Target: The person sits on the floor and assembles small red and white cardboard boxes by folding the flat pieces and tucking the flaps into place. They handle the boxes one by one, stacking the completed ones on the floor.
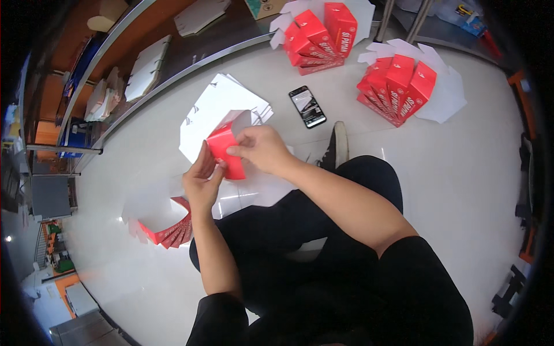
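Note:
A red cardboard box, white on its inner side and partly folded, is held up between both hands. My left hand pinches its lower left side, fingers closed on the card. From the right, my right hand grips the box's edge, with the thumb on the red face. Under and behind it lies a stack of flat white card sheets with cut slots. By my left knee a fanned group of red cartons rests on the floor.
Two nested stacks of red boxes, one at the back and another at the right, sit on the floor. A phone lies near my shoe. Along the back runs a metal shelf holding white card pieces.

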Tool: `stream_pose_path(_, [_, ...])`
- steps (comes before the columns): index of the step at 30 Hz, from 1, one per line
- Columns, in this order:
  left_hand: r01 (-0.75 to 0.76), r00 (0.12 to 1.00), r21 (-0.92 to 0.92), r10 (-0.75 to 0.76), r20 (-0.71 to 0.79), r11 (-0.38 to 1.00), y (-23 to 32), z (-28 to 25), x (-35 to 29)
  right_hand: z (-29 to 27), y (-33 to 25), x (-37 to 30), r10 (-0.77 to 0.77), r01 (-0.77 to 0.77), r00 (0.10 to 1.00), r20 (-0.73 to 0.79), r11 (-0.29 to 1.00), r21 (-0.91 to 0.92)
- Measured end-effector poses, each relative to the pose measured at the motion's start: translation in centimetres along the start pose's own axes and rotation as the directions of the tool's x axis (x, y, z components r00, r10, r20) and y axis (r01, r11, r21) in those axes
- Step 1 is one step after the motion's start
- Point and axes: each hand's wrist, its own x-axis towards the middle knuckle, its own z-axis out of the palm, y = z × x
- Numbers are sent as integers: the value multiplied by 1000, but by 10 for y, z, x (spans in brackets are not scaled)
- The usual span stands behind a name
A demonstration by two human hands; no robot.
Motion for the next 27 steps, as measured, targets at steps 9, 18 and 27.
stream_pose_path(9, [9, 996, -41, -13, -91, 999, 4, 12, 0, -6, -14, -2, 24, -23, 999, 45, 999, -34])
stream_pose_path(18, [72, 996, 63, -75, 47, 995, 22, 12, -1, -2, -11, -3, 78, -75, 996, 43, 995, -69])
stream_pose_path(27, [3, 1000, 20, -3, -18, 1000, 16, 19, -1, -6, -22, -5, 83, -73, 991, 104, 992, -102])
